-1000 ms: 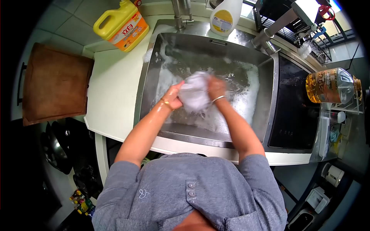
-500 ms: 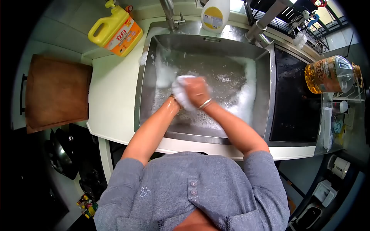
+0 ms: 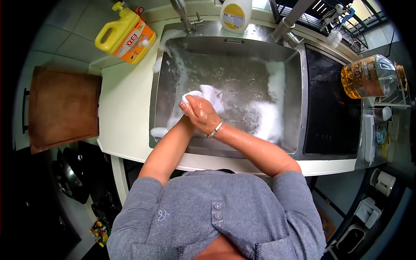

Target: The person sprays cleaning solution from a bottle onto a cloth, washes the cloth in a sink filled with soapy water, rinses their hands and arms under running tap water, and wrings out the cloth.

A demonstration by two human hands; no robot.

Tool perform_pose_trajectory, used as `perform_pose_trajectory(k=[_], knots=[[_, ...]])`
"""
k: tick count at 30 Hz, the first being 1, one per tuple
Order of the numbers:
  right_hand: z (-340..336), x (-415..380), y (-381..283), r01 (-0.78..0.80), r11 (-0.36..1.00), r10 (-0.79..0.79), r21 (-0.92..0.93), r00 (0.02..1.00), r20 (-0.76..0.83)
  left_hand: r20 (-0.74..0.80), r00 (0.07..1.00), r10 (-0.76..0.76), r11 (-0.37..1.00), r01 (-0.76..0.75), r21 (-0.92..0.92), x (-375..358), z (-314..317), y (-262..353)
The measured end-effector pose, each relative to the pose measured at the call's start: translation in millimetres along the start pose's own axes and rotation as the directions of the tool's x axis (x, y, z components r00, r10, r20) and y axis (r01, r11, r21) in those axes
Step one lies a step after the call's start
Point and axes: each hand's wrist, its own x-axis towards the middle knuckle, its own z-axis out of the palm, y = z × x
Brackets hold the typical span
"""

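Note:
A wet white cloth [image 3: 210, 96] is bunched between my two hands, low over the soapy water in the steel sink [image 3: 234, 42]. My right hand [image 3: 201, 115] lies across the top, its fingers curled around the cloth's near side. Beneath it, my left hand [image 3: 186, 118] is mostly covered; it seems to grip the same cloth from below, its fingers largely hidden. Part of the cloth sticks out beyond the hands toward the back of the sink. Foam [image 3: 269, 121] floats on the water at the right.
On the left counter stands a yellow detergent jug [image 3: 128, 37]. A white bottle [image 3: 235, 16] is behind the sink, beside the faucet [image 3: 184, 15]. At right are a black cooktop [image 3: 331, 104] and an oil bottle [image 3: 368, 78]. A brown board [image 3: 65, 108] sits far left.
Both hands and the cloth have shifted left and slightly nearer to me. The cloth's far end now stands out from the hands. The foam at the left has thinned.

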Motion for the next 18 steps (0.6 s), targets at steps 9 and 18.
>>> perform_pose_trajectory(k=[9, 18], knots=[[-91, -63, 225, -0.728, 0.337, 0.673, -0.597, 0.629, -0.389, -0.605, 0.771, -0.198, 0.967, 0.254, 0.007, -48, 80, 115], [-116, -83, 311, -0.958, 0.285, 0.773, -0.023, 0.243, -0.586, -0.032, 0.855, 0.517, -0.408, 0.279, 0.869, -35, 81, 92]])
